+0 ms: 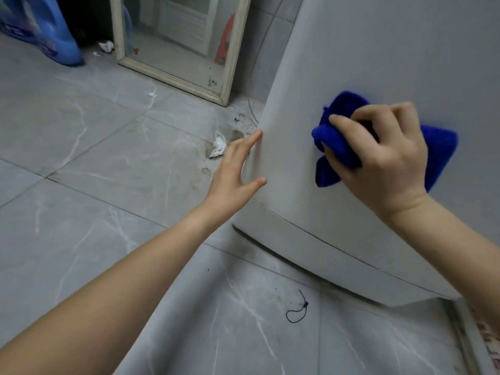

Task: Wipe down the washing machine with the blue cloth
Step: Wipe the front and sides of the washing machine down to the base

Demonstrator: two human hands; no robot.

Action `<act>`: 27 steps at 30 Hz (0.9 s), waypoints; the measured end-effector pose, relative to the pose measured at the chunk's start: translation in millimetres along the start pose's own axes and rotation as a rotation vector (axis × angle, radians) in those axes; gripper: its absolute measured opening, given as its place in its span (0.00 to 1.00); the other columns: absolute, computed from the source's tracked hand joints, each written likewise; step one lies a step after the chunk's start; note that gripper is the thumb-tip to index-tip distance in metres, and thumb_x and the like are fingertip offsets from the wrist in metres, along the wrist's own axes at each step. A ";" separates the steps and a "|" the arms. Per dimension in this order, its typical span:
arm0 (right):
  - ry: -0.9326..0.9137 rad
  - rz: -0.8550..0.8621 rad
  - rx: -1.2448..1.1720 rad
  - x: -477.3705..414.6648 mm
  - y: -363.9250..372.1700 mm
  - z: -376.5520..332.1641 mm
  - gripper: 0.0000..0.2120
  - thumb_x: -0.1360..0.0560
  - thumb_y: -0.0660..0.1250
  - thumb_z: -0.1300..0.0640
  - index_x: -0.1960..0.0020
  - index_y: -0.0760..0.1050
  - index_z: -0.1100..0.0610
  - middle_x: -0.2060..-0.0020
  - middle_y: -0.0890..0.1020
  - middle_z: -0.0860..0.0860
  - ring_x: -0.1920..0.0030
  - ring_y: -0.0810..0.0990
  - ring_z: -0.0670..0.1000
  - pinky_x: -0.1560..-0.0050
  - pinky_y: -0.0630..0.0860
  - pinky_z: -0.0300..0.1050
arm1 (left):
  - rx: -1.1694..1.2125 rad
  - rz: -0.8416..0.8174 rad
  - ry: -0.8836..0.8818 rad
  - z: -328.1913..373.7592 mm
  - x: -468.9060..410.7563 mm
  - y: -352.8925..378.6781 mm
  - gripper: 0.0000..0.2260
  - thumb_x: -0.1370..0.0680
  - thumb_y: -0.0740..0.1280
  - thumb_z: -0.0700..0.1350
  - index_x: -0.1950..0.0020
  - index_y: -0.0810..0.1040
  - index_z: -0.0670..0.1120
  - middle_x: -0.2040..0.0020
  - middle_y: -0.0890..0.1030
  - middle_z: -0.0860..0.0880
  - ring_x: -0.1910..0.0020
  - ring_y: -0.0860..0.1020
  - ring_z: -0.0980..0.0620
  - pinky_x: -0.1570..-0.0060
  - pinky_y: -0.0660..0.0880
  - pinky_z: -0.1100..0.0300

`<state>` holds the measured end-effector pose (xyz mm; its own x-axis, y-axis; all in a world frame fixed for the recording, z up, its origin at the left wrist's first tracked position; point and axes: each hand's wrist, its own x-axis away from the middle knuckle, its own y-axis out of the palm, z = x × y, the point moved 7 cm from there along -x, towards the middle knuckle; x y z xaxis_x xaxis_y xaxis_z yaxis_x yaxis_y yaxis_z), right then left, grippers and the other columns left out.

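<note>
The grey-white washing machine (pixel 378 50) fills the right side of the view, its lower side panel facing me. My right hand (pixel 384 155) is shut on the bunched blue cloth (pixel 335 142) and presses it flat against that panel. My left hand (pixel 235 169) is open, fingers spread, with its fingertips touching the machine's left vertical corner edge. A seam line runs across the panel below both hands.
Grey marble-pattern floor tiles (pixel 94 171) lie to the left and below. A framed mirror (pixel 184 41) leans behind the machine. A blue detergent bottle (pixel 51 31) stands at top left. Crumpled white paper (pixel 217 148) and a black cord loop (pixel 297 312) lie on the floor.
</note>
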<state>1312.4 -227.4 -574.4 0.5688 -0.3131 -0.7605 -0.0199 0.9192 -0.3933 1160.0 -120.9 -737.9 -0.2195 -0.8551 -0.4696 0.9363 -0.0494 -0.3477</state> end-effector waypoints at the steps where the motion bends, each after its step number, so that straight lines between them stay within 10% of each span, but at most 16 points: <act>1: 0.000 -0.007 0.020 1.5 8.3 -1.2 0.11 0.24 0.72 0.55 0.49 0.83 0.64 0.57 0.82 0.59 0.61 0.74 0.59 0.60 0.71 0.50 | -0.002 0.012 0.002 -1.7 -0.5 2.2 0.40 0.27 0.75 0.41 0.22 0.59 0.60 0.34 0.64 0.61 0.34 0.68 0.62 0.38 0.64 0.74; 13: -0.213 -0.548 -0.290 154.0 75.4 -96.7 0.09 0.29 0.70 0.65 0.49 0.80 0.64 0.57 0.80 0.57 0.64 0.72 0.57 0.63 0.74 0.52 | -0.005 0.029 -0.007 -0.7 10.4 9.6 0.42 0.28 0.76 0.39 0.22 0.58 0.58 0.32 0.63 0.62 0.29 0.66 0.59 0.30 0.68 0.57; 17: -0.059 -0.350 -0.307 127.0 3.9 -49.2 0.11 0.27 0.72 0.60 0.48 0.83 0.65 0.55 0.82 0.59 0.63 0.72 0.57 0.59 0.72 0.50 | -0.115 0.074 0.062 13.5 12.9 3.3 0.39 0.30 0.77 0.42 0.22 0.63 0.53 0.30 0.62 0.61 0.31 0.61 0.69 0.32 0.63 0.65; 27: -0.062 -0.088 -0.037 66.4 38.7 -31.5 0.12 0.24 0.69 0.60 0.44 0.81 0.66 0.56 0.82 0.60 0.64 0.75 0.59 0.60 0.72 0.50 | -0.189 0.155 0.200 18.6 16.8 22.6 0.40 0.31 0.78 0.44 0.23 0.64 0.49 0.25 0.61 0.50 0.26 0.64 0.45 0.31 0.69 0.44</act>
<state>1323.4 -220.1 -656.4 0.6193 -0.3762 -0.6891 0.0032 0.8789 -0.4770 1182.6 -145.9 -738.5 -0.1454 -0.7255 -0.6727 0.8996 0.1860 -0.3951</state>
